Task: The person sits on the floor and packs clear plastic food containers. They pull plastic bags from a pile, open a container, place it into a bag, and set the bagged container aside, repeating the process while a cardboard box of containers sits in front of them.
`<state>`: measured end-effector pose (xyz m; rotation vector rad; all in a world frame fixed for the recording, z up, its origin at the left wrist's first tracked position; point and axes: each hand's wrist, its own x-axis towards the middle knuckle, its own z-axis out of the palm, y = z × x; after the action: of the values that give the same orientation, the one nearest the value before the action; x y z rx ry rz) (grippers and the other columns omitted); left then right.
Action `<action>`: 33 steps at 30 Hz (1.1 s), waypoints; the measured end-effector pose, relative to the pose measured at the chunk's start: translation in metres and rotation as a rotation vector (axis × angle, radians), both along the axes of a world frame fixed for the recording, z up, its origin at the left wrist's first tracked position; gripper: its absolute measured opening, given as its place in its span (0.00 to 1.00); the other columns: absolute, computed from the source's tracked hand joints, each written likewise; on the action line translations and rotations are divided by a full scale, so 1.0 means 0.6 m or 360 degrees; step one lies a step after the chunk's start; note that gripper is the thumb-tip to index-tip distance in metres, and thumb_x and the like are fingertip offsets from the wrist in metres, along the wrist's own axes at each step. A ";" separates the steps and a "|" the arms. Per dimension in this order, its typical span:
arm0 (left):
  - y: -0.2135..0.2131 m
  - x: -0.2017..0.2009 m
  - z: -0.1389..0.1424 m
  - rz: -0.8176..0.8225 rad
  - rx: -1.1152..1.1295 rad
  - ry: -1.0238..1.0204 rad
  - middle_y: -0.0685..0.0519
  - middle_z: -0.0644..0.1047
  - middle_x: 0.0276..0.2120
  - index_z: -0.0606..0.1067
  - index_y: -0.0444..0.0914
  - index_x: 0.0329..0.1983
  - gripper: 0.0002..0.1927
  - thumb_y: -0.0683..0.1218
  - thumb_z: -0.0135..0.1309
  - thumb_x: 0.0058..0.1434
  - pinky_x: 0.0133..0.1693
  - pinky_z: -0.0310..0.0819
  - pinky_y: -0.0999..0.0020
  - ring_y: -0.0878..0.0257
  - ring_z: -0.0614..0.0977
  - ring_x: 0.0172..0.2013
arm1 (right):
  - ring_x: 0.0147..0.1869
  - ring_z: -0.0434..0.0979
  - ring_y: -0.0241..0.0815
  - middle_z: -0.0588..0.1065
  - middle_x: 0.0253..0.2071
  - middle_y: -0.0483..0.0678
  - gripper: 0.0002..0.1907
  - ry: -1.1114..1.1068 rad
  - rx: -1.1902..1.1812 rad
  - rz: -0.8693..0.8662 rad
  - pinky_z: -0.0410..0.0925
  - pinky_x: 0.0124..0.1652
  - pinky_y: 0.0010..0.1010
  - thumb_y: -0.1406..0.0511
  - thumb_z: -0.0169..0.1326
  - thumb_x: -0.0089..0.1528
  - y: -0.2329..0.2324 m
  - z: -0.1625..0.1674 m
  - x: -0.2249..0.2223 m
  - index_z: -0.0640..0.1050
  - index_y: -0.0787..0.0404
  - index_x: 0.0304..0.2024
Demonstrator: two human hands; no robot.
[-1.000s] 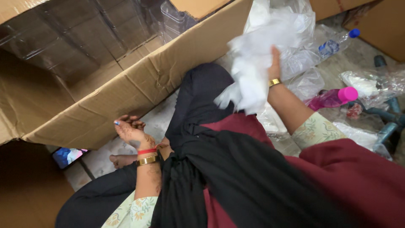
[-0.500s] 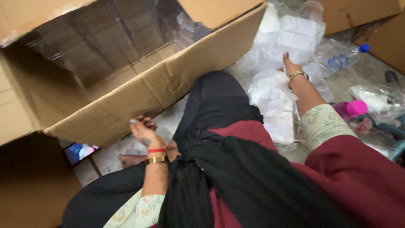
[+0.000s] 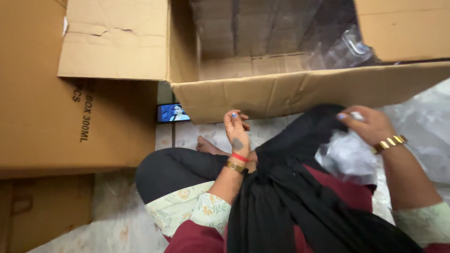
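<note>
I sit cross-legged on the floor in front of a big open cardboard box (image 3: 300, 93). My right hand (image 3: 363, 124) is over my right knee and grips a crumpled clear plastic bag (image 3: 347, 157) that lies on my lap. My left hand (image 3: 236, 129), with loosely curled fingers and nothing in it, hovers near the front flap of the box, just above my knee. A black scarf (image 3: 281, 201) hangs down my front between the two hands.
Clear plastic bottles (image 3: 342, 49) lie inside the open box. A second tall closed carton (image 3: 70, 93) stands to the left. A phone with a lit screen (image 3: 173, 113) leans between the cartons. More clear plastic wrap (image 3: 422, 136) is spread on the floor at the right.
My head turned left, so the box now fills the top. My right hand came back from the plastic pile at the far right to my lap, holding a plastic bag. My left hand barely moved.
</note>
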<state>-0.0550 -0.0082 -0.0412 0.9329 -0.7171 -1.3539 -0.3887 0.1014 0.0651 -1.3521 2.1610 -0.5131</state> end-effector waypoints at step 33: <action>-0.672 0.064 -0.029 -0.1053 0.0409 -0.2558 0.41 0.80 0.46 0.79 0.36 0.52 0.24 0.57 0.56 0.60 0.50 0.75 0.54 0.48 0.81 0.48 | 0.55 0.79 0.56 0.79 0.50 0.55 0.26 -0.0084 0.0932 0.1665 0.71 0.54 0.44 0.48 0.55 0.57 -0.286 -0.234 0.354 0.80 0.56 0.50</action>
<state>-0.0164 -0.4116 -0.0589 2.1076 -2.2231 -0.9863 -0.1763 -0.0699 -0.0755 -1.7854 1.1262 0.4476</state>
